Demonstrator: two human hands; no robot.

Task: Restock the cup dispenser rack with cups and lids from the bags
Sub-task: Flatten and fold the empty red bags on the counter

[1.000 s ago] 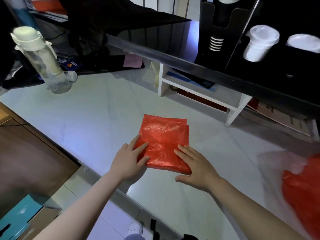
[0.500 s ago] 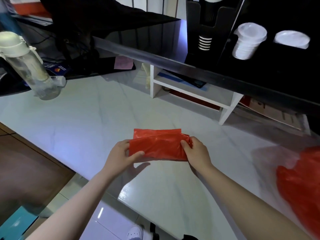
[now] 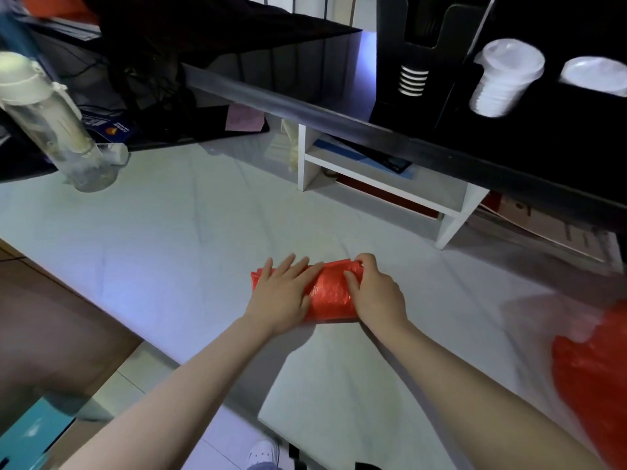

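- A folded red plastic bag (image 3: 330, 293) lies flat on the white marble-look counter (image 3: 176, 239), near its front edge, as a narrow band.
- The left hand (image 3: 283, 293) lies palm-down on the left part of the folded bag, fingers straight and spread, pressing it to the counter.
- The right hand (image 3: 376, 291) covers the right part; its fingers are curled round the far right end of the fold and grip it, the thumb lying on top.
- The two hands sit close, with a strip of red plastic showing between them.
- A second, crumpled red plastic bag (image 3: 593, 378) lies well apart at the right edge of the counter, blurred.
- The black cup dispenser rack (image 3: 509, 123) stands behind on a raised shelf; a stack of clear plastic lids (image 3: 502, 79) sits in one slot, with more white lids (image 3: 593, 74) beside it.
- A clear water bottle with a white cap (image 3: 47, 123) stands at the far left of the counter.
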